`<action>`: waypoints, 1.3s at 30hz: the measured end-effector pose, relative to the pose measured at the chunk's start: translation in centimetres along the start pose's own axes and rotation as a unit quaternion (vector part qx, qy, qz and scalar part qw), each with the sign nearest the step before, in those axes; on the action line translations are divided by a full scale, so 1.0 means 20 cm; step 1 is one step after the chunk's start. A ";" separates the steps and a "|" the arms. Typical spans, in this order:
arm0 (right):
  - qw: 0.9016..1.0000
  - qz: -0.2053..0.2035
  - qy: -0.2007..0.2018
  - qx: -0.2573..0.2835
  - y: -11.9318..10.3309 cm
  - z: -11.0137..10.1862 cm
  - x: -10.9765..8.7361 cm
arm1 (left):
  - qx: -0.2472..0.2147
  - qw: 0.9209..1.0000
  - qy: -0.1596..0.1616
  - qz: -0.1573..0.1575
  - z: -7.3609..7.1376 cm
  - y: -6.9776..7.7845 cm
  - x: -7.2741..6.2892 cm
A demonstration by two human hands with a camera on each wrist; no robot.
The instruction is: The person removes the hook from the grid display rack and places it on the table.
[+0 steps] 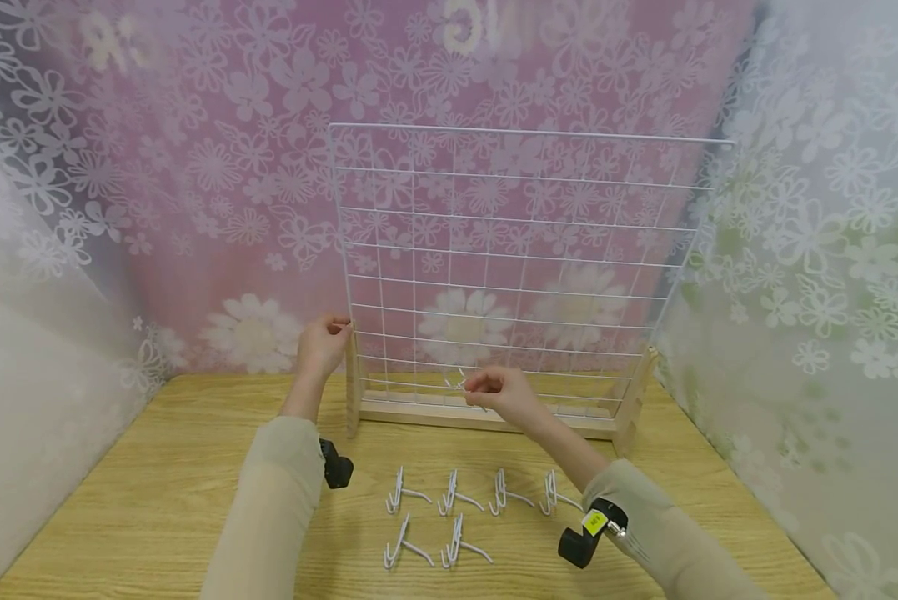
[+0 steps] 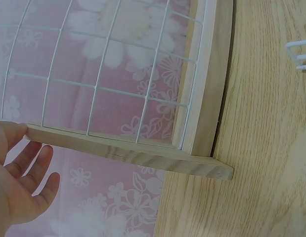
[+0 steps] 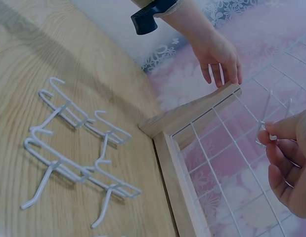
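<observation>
In the head view, my right hand (image 1: pixel 504 396) pinches a white wire display hook (image 3: pixel 273 138) between thumb and fingertips. Its prongs point up toward the white wire grid (image 1: pixel 524 223), close in front of the lower rows; contact with the wires is hard to tell. The grid stands upright in a light wooden stand (image 1: pixel 486 417). At the top of the stand's left side post (image 2: pixel 128 154), my left hand (image 1: pixel 321 343) grips the end with thumb and index finger. The other fingers are loosely bent, as the left wrist view shows.
Several more white hooks (image 1: pixel 454 542) lie in two rows on the wood-grain table (image 1: pixel 156 500), in front of the stand. Behind the grid hangs a pink flowered backdrop (image 1: pixel 231 208); a pale flowered curtain (image 1: pixel 816 333) closes the right side. Each wrist carries a black camera (image 1: pixel 579 546).
</observation>
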State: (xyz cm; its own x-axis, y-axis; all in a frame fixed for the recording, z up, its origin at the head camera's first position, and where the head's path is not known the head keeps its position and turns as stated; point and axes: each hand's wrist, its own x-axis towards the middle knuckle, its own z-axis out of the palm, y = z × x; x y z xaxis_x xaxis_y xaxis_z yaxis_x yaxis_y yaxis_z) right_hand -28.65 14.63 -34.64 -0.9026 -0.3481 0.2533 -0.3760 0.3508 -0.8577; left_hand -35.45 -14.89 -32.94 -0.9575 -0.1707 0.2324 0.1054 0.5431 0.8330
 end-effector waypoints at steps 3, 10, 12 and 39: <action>1.000 0.004 -0.013 -0.004 0.03 -0.01 -0.03 | 0.002 1.000 0.000 0.001 0.00 0.00 0.00; 0.999 0.012 -0.026 -0.018 0.07 -0.04 -0.11 | -0.004 1.000 -0.002 -0.005 0.00 0.01 -0.01; 0.999 0.013 -0.027 -0.026 0.09 -0.04 -0.14 | -0.003 1.000 -0.003 -0.005 0.00 0.01 -0.01; 0.995 0.040 -0.074 -0.051 0.27 -0.10 -0.38 | -0.008 1.000 -0.002 -0.001 -0.01 0.01 -0.01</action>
State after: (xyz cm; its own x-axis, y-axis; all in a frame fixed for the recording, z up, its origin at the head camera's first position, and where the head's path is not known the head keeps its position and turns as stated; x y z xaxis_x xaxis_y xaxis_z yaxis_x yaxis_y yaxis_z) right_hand -24.27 20.94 -40.18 -0.8924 -0.4375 0.1106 -0.3305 0.4669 -0.8202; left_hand -35.13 -14.80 -32.71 -0.9587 -0.1687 0.2288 0.1078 0.5289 0.8418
